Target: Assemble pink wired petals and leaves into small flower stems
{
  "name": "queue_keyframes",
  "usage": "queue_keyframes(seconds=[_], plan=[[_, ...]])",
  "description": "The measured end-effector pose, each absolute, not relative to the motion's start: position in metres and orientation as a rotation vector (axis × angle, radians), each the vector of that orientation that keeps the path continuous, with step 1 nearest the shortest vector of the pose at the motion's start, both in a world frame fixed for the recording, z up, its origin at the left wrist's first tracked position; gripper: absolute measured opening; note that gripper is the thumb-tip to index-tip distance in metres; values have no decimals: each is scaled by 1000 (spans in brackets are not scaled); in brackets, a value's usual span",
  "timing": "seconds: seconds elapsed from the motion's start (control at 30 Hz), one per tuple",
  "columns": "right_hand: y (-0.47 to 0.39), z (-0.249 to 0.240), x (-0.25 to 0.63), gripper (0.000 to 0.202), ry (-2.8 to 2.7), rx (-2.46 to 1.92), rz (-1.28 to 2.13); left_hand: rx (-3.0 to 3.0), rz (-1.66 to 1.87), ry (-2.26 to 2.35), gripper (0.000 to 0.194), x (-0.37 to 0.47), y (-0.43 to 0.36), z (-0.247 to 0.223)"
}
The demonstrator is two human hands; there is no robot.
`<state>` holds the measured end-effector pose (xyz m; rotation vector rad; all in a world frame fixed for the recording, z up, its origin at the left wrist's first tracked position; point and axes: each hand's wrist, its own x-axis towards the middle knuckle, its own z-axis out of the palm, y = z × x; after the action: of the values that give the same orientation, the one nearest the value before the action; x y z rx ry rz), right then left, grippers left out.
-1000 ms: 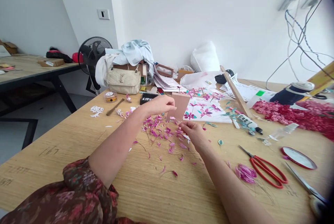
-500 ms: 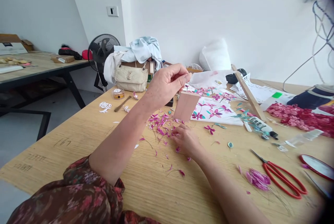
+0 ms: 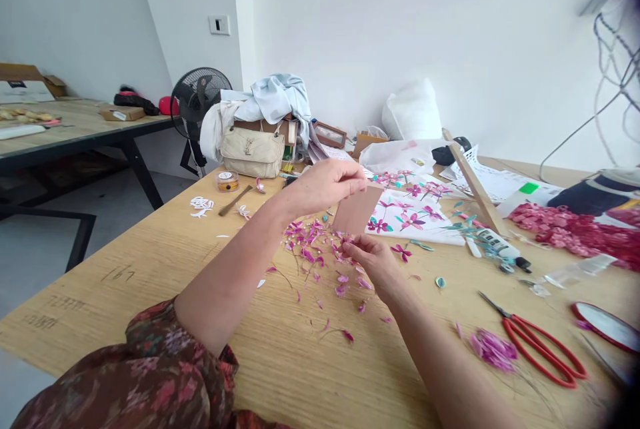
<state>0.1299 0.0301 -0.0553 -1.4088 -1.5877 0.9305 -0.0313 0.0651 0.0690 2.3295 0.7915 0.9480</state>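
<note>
My left hand (image 3: pixel 334 184) is raised over the petals, its fingers pinched together beside the upper edge of an upright brown board (image 3: pixel 357 210). Whatever lies between those fingertips is too small to make out. Lower down, my right hand (image 3: pixel 376 260) pinches a small magenta petal (image 3: pixel 345 242) at its fingertips, near the board's base. Loose magenta petals (image 3: pixel 309 234), some on thin stems, are scattered on the wooden table around and below both hands. Behind the board, pink flowers with teal leaves (image 3: pixel 412 220) lie on a white sheet.
Red-handled scissors (image 3: pixel 543 348) lie at the right beside a magenta petal bunch (image 3: pixel 494 349). A glue bottle (image 3: pixel 497 242), a wooden bar (image 3: pixel 473 179) and red-pink flowers (image 3: pixel 565 226) are behind them. A beige handbag (image 3: pixel 253 152) and small round tub (image 3: pixel 228 181) stand back left.
My left hand has come down toward the board's top edge. My right hand has lifted slightly and shifted right from the petal pile, now pinching a petal, uncovering petals beneath.
</note>
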Motion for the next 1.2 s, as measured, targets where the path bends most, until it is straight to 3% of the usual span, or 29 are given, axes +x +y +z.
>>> queue_keyframes(seconds=[0.17,0.33,0.67,0.93,1.2], plan=[[30,-54,135,33,-1294,-1245,1192,2459,620,843,18,-23,81,53],[37,-67,134,29,-1289,-1270,1156,2400,774,875,16,-22,78,54],[41,-61,132,13,-1417,-1384,718,2318,931,913,16,-27,75,60],[28,-34,139,12,-1485,-1362,256,2220,542,663,22,0,87,21],[33,-33,157,10,-1300,-1343,221,2121,534,747,17,2,98,5]])
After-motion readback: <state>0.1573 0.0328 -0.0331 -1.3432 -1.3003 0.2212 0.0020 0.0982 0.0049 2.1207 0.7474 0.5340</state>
